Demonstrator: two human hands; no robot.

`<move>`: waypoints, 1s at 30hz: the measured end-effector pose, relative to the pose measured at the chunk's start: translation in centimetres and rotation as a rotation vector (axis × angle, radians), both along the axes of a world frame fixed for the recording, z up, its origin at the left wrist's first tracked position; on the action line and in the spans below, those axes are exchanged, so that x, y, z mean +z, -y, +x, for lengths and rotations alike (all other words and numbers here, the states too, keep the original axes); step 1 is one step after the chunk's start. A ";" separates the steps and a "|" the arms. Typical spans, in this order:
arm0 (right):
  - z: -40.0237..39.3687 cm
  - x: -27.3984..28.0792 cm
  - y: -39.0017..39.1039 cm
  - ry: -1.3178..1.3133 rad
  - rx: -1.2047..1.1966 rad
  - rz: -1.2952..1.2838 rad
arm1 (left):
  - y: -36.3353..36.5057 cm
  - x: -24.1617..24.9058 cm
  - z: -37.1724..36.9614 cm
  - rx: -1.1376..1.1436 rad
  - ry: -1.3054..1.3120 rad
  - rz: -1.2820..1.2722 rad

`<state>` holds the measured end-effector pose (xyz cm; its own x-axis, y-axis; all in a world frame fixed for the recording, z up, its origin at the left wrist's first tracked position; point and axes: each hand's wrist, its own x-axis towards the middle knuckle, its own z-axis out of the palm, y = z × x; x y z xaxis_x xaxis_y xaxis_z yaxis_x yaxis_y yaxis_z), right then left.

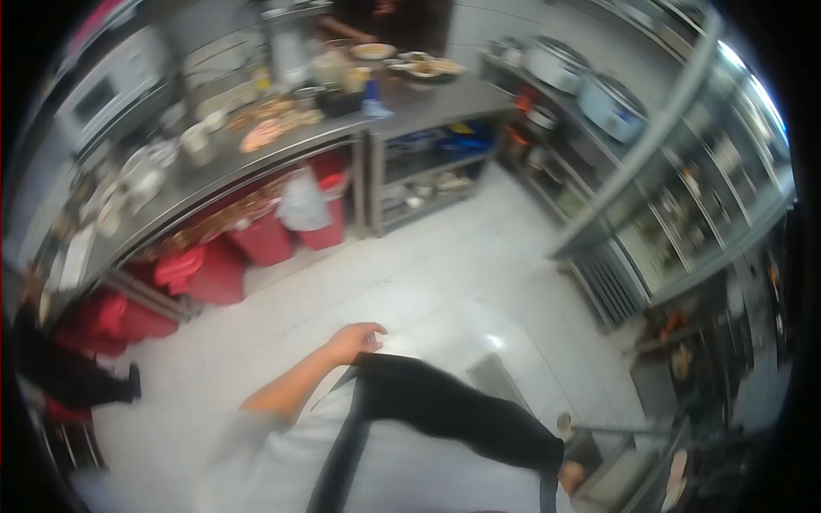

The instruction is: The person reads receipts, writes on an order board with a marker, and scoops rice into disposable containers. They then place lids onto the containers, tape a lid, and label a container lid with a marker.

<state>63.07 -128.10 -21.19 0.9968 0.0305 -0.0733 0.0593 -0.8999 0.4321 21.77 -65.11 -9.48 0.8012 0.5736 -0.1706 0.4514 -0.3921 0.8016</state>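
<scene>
My left hand (355,340) is held in front of my body, above the tiled floor. Its fingers curve loosely, slightly apart, with nothing visible in them. A dark apron (453,402) over my light shirt (419,462) lies just beside it. At the lower right, a small skin-toned patch past the apron's edge looks like my right hand (571,475); its fingers are not distinguishable. It is close to a metal-edged tray or container (611,479).
A steel counter (342,128) holds food and containers, with red bins (209,269) below. Another person's hand (363,38) shows behind it; a dark-clothed person (64,368) is at left. A glass-doored cabinet (684,205) and shelves with pots (611,107) stand right.
</scene>
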 end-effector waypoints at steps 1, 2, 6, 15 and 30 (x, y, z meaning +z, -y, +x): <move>-2.2 -3.4 -9.0 -0.260 0.200 0.127 | -1.5 -0.5 -2.7 0.049 -0.017 0.013; -5.0 -5.6 -18.1 -0.508 0.388 0.253 | -2.7 -0.9 -5.4 0.091 -0.032 0.031; -16.7 -2.5 -49.2 -1.228 0.928 0.594 | -6.3 -0.2 -13.6 0.280 -0.081 0.005; -21.3 10.4 -78.3 -0.862 1.345 1.058 | -10.7 -5.7 -21.2 0.640 0.302 -0.411; -24.2 9.7 -106.4 -1.141 1.714 1.084 | -29.7 0.8 -23.2 1.219 -0.212 0.317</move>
<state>38.92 -21.71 -11.52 -0.3922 0.8899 0.2329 0.5209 0.4235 -0.7411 -1.41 -35.40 -8.64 -0.2965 0.9538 0.0490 0.7592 0.2043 0.6179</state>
